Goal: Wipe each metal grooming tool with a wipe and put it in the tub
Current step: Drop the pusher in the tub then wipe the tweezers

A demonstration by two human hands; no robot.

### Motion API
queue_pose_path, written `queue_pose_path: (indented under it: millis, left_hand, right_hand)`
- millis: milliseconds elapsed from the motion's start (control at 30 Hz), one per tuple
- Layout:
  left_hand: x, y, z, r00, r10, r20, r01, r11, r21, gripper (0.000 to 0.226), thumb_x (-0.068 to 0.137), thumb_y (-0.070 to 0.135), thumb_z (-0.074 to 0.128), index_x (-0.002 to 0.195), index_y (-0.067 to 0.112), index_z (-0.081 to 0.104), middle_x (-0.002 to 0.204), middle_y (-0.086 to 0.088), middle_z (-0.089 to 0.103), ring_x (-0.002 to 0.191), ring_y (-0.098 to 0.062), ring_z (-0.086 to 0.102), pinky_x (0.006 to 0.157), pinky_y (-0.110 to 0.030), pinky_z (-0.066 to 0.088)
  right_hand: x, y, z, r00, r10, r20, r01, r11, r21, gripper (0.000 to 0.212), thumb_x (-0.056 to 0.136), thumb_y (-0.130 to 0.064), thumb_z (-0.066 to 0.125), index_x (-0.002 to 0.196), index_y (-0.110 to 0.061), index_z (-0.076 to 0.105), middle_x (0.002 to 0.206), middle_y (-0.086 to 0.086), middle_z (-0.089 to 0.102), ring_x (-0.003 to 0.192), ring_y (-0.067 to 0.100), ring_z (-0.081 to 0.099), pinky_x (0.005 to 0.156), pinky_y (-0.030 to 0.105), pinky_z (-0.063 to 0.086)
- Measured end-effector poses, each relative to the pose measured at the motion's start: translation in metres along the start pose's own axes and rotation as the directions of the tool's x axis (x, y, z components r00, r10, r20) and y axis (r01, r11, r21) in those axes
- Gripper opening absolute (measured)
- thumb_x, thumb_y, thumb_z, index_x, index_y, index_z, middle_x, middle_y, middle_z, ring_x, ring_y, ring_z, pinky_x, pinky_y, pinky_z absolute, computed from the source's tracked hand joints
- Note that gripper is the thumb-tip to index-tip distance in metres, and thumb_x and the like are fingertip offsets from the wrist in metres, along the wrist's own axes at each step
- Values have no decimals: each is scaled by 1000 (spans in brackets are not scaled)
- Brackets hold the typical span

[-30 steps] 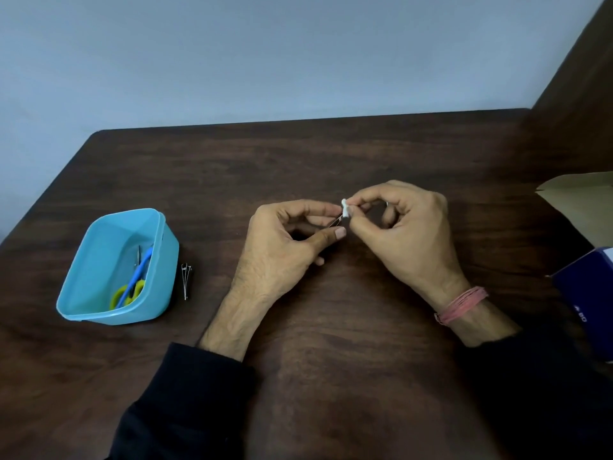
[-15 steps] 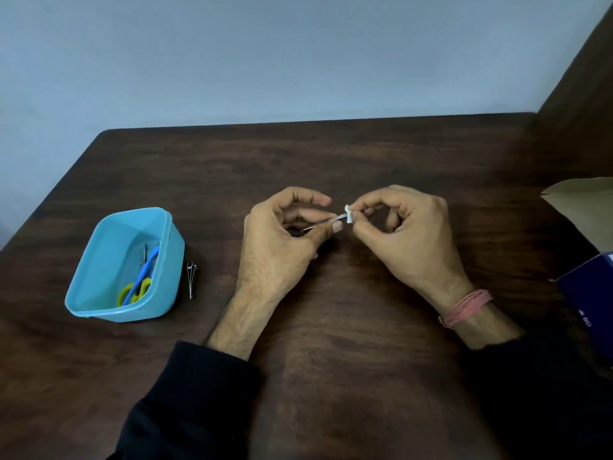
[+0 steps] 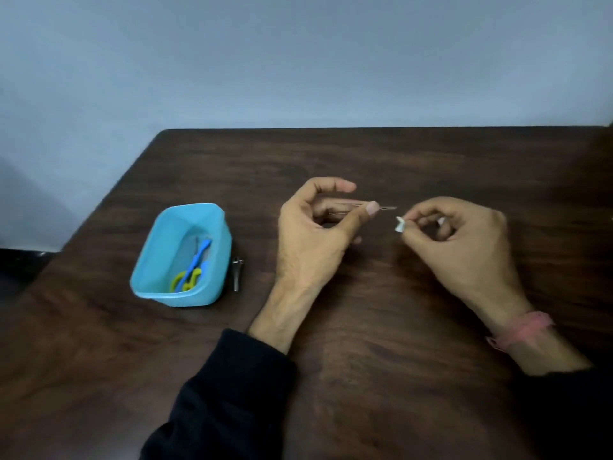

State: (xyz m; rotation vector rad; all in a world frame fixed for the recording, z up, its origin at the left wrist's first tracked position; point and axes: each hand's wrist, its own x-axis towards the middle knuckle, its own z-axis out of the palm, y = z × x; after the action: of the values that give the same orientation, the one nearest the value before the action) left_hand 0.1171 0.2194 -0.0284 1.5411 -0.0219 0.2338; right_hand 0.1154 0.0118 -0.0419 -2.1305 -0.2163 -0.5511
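Dark wooden worktop point(image 3: 365, 376) lies under your hands. Your left hand point(image 3: 318, 234) pinches slim metal tweezers point(image 3: 386, 208); your right hand point(image 3: 461, 240) pinches a small folded wipe point(image 3: 400, 224), just apart from the tip

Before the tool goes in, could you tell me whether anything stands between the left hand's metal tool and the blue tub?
Nothing visible: the left hand holds the metal tool above bare table, and the tub is open-topped.

We see the left hand point(image 3: 315, 240) pinching slim metal tweezers point(image 3: 386, 208), tip poking out toward the right hand point(image 3: 461, 240), which pinches a small folded wipe point(image 3: 400, 224) just clear of that tip. Left of the left hand sits the blue tub point(image 3: 212, 260) (blue-and-green scissors point(image 3: 192, 270) inside), nail clippers point(image 3: 237, 273) lying just beside it on the wooden table point(image 3: 365, 376).
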Motion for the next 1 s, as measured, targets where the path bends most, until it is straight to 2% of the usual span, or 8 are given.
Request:
queue_pose_path:
  millis: [133,233,333,467,600,700,833,1000]
  left_hand:
    - [1,4,-5,999,-16,-46,14,999,-41,24,88,10,95,104,12,77,88,-4,85,80,-13,80,62,-36,68]
    - [1,3,-7,998,-8,-56,9,1000,25,18,87,19,97,98,13,85,84,0,82,77,-11,77,61,-38,68]
    - [1,3,-9,996,42,-79,-36,997,75,18,87,22,98,99,14,87,87,0,84,78,-17,79,59,-40,68]
    - [-4,6,-13,990,115,-84,-101,984,149,23,86,22,99,103,15,85,91,0,84,78,-26,82,57,-48,69]
    - [-16,18,-20,988,121,-97,-114,991,70,26,84,9,99,102,12,81,96,-3,86,85,-21,84,57,-36,67]
    - [-37,32,-42,982,124,-140,-119,992,47,23,83,2,97,95,14,82,93,-6,87,80,-15,81,54,-31,64]
    - [-49,76,-122,982,149,-113,-114,956,270,16,92,6,89,105,12,84,99,-1,87,79,-13,80,59,-29,66]
    - [-50,149,-208,999,38,-1,-30,784,619,18,93,13,88,110,14,85,102,-6,87,78,-16,79,63,-32,69]
  right_hand:
    - [-1,-3,2,998,35,48,-35,999,12,11,87,-14,87,85,-24,81,71,-15,71,55,15,52,52,15,38]
    - [0,-5,2,996,62,69,-63,998,22,12,89,-14,86,88,-25,82,73,-22,70,56,20,53,52,12,37]
    - [0,-8,0,996,49,76,-50,999,14,14,89,-13,86,89,-26,82,72,-21,69,61,30,56,53,14,38]
    - [-7,-18,1,991,-63,114,63,998,1,16,87,-11,86,90,-26,82,74,-12,69,57,22,57,57,14,41]
    - [-15,-23,0,977,-142,161,144,990,-6,18,86,-10,88,89,-26,82,77,-12,68,56,21,56,62,29,46]
    - [-21,-24,-1,972,-160,172,163,987,1,19,87,-6,89,89,-24,81,78,-13,68,56,19,55,63,26,44]
    - [-23,-24,-2,966,-196,167,196,981,19,19,87,-5,89,88,-22,81,79,-13,69,56,20,54,62,27,46]
    - [-22,-27,0,971,-170,169,161,985,69,20,87,-4,88,88,-23,83,78,-11,70,59,22,57,63,25,49]
